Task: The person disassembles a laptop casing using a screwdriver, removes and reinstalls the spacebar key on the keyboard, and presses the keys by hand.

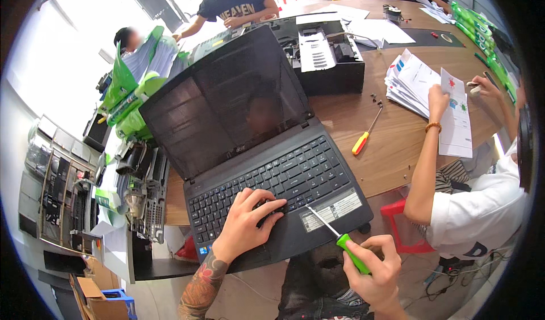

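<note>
Surface: brown wood-grain top (335,121) in a cluttered workroom, lit bright white at the left.

Item: my right hand (372,272), closed, fingers and thumb wrapped on a slim screwdriver with a bright green handle and a steel shaft (353,253). Tip at the front edge of the keyboard, beside the printed label (332,211). Hazard: a slip of the shallow-angled tip could scratch the palm rest, tear the label or chip a key; cause, too much push.

Item: my left hand (250,218), half-open, fingers bent over the keys, nothing visible in its grip. Hazard: the fingertips lie near the tip's line; a skid leftward could jab them.

Item: black plastic laptop (278,178), lid raised, screen dark, set askew under both hands. Its front right corner appears to reach past the surface's edge. Hazard: hard pressing there could tip or slide it.

Item: second screwdriver, yellow-and-red handle (360,143), lying right of the laptop.

Item: small dark screws (374,99) near that tool's tip. Hazard: a knock or a sweeping sleeve could scatter them.

Item: stacked white printed sheets (410,84), beside a co-worker's hand (437,102). Hazard: dragged paper could carry screws off.

Item: black open-topped casing (335,81), behind the laptop.
</note>
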{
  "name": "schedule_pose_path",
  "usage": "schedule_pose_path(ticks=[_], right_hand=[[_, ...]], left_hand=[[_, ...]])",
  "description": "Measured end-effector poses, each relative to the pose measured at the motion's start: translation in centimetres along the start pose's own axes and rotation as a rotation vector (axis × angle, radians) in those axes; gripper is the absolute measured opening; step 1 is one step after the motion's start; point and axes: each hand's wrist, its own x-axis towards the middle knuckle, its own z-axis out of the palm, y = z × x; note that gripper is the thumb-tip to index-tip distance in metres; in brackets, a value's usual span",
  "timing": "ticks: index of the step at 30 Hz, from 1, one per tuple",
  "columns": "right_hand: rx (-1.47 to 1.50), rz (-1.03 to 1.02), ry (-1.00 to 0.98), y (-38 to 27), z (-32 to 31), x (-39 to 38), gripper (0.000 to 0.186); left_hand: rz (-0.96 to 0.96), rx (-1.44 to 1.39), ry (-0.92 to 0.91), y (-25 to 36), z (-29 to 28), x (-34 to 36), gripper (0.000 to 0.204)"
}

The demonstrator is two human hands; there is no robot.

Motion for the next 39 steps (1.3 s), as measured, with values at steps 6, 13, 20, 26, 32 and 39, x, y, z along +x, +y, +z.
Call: schedule_pose_path(ticks=[6,13,20,26,32,39], right_hand=[[0.0,0.025,-0.048,0.0,0.1,-0.1,0.025],[0.013,-0.02,-0.126,-0.8,0.3,1.2,0.027],[0.006,-0.129,-0.286,-1.6,-0.5,5.1,0.03],[-0.052,-0.273,-0.416,-1.7,-1.1,8.2,0.029],[-0.107,-0.329,-0.298,-0.8,0.8,3.6,0.035],[-0.059,-0.258,-0.088,2.1,3.6,-1.4,0.036]], left_hand=[[0.072,0.004,-0.052,-0.3,0.2,0.7,0.033],[0.071,0.033,-0.163,-0.2,0.4,0.9,0.032],[0.068,0.008,-0.13,-0.7,0.6,0.4,0.035],[0.066,-0.071,-0.102,-0.9,0.6,0.4,0.037],[0.084,-0.164,0.01,-1.6,0.8,-0.4,0.039],[0.091,-0.17,-0.028,-1.4,0.1,-0.4,0.037]])
